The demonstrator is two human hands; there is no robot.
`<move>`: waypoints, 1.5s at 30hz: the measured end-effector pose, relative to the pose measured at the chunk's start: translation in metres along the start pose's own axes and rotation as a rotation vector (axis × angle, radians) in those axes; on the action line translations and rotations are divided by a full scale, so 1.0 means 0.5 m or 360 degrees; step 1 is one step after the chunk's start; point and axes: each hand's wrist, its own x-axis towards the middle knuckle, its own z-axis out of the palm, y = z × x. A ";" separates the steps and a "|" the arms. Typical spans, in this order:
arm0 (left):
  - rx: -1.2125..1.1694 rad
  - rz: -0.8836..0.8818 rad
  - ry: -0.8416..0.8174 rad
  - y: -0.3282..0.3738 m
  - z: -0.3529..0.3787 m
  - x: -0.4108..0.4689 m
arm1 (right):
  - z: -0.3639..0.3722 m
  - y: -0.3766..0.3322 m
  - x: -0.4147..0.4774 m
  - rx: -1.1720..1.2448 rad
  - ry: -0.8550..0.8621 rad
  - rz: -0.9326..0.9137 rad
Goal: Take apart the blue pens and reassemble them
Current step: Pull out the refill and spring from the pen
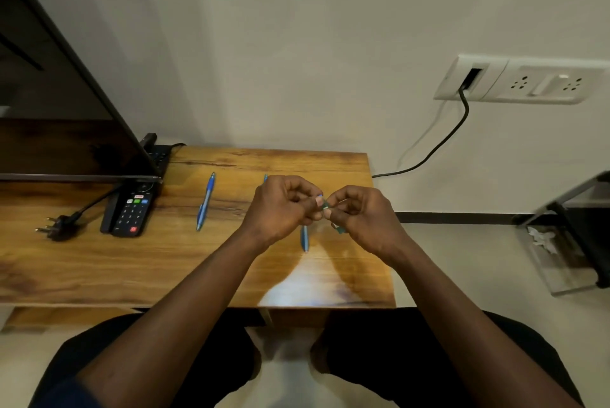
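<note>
We see both hands raised just above the wooden table [99,269], fingertips meeting. The left hand [280,209] and the right hand [359,219] are curled, and together they pinch a small bluish pen piece [325,206]; it is too small and blurred to say which part it is. Another bit of blue plastic [338,229] pokes out under the right hand's fingers.

A whole blue pen [206,201] lies on the table well left of the hands. A second blue pen part [304,237] lies below and between the hands, and a blue tip [265,177] shows beyond the left hand.

Farther left sit a black remote [128,212] and a loose plug [54,226]. The remote's coloured buttons carry labels, which we cannot read.
</note>
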 end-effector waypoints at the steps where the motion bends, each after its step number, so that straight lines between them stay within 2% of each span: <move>1: 0.0030 0.0000 -0.0014 -0.002 -0.001 0.002 | 0.000 0.004 0.004 -0.0017 -0.0025 0.0000; 5: 0.0117 -0.0030 -0.0033 -0.015 0.000 0.006 | 0.007 0.019 0.019 -0.0089 -0.0077 -0.0028; 10: 0.0053 -0.0120 -0.0021 -0.031 0.006 0.014 | 0.014 0.033 0.039 -0.0169 -0.0134 -0.0055; 18: -0.0129 -0.0139 0.0005 -0.024 0.014 0.016 | 0.001 0.052 0.035 -0.0005 -0.0034 -0.0029; 22: 0.0167 -0.0027 0.0058 -0.034 0.026 0.023 | -0.015 0.071 0.036 -0.0055 0.0097 0.0081; 26: 0.0717 0.0073 0.0019 -0.057 0.048 0.026 | -0.030 0.082 0.034 0.0034 0.0192 0.0222; 29: 0.1042 0.0100 -0.0012 -0.065 0.073 0.022 | -0.036 0.082 0.035 0.0141 0.0172 0.0281; 35: 0.1375 0.0155 -0.0019 -0.073 0.099 0.014 | -0.045 0.083 0.036 0.0354 0.0080 0.0336; 41: 0.1323 0.0178 0.0006 -0.092 0.103 0.016 | -0.055 0.076 0.034 0.0524 0.0000 0.0358; 45: 0.0992 0.0142 0.0102 -0.085 0.095 0.025 | -0.054 0.074 0.033 0.0536 -0.0011 0.0364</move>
